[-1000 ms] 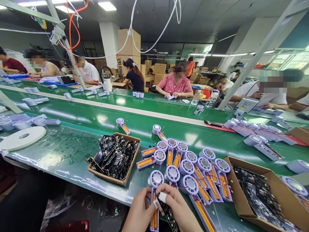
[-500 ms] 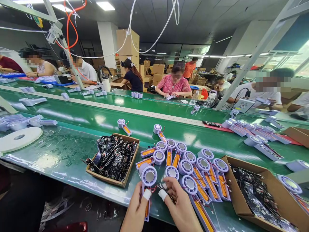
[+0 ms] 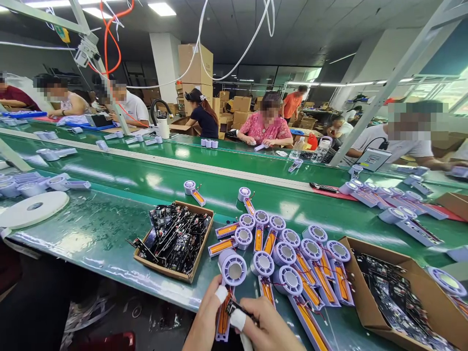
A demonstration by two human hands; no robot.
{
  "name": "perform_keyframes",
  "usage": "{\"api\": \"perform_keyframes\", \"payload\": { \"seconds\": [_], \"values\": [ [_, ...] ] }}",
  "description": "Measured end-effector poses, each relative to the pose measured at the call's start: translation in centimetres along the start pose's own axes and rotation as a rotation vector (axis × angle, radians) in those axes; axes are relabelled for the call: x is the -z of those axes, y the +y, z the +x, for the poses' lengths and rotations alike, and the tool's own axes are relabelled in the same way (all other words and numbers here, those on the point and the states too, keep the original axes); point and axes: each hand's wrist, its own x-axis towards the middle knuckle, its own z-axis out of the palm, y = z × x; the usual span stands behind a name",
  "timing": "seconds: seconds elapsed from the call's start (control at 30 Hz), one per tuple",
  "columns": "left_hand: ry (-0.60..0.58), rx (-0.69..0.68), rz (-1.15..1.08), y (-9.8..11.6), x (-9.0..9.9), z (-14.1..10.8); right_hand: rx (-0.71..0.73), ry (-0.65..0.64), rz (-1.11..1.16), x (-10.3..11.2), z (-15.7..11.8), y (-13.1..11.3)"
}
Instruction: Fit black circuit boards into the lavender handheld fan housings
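From the person's head, the wide view faces forward and down. The left hand (image 3: pixel 206 317) and right hand (image 3: pixel 263 326) sit very near, at the bottom edge. Beyond them it spans a green conveyor bench (image 3: pixel 153 170), a seated worker (image 3: pixel 265 129) across it, and the factory ceiling (image 3: pixel 329 29).

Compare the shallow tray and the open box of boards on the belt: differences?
The shallow cardboard tray is smaller than the open cardboard box, which runs off the frame's lower right. The tray's black circuit boards lie in a crisscross heap; the box's black circuit boards lie flatter. Both are brown cardboard on the green conveyor belt.
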Motion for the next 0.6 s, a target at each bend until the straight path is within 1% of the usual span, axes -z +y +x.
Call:
{"api": "perform_keyframes", "payload": {
  "seconds": [0.07,0.13,0.2,0.27,0.37,0.47,0.53,0.6],
  "values": [
    [-0.035,0.004,-0.035,0.0,-0.2,0.2,-0.096,0.073,0.286,-1.2,0.2,0.8],
    [-0.051,0.007,-0.051,-0.2,-0.3,0.1,-0.215,0.159,0.503,-2.4,0.2,1.3],
    [-0.074,-0.006,-0.078,-0.6,-0.4,-0.2,-0.294,0.273,0.600,-3.1,0.0,1.5],
    [-0.065,-0.059,-0.085,-1.1,-0.5,-0.6,-0.321,0.359,0.624,-3.5,-0.2,1.6],
    [-0.006,-0.153,-0.010,-1.5,-1.0,-1.0,-0.315,0.388,0.645,-3.5,-0.1,1.6],
    [0.030,-0.169,0.106,-1.5,-1.4,-1.1,-0.255,0.336,0.645,-3.2,0.1,1.6],
    [0.098,-0.169,0.212,-1.5,-1.5,-1.1,-0.194,0.315,0.628,-3.0,0.2,1.7],
    [0.191,-0.158,0.318,-1.5,-1.5,-1.1,-0.123,0.359,0.594,-3.1,0.2,1.8]
  ]
}}
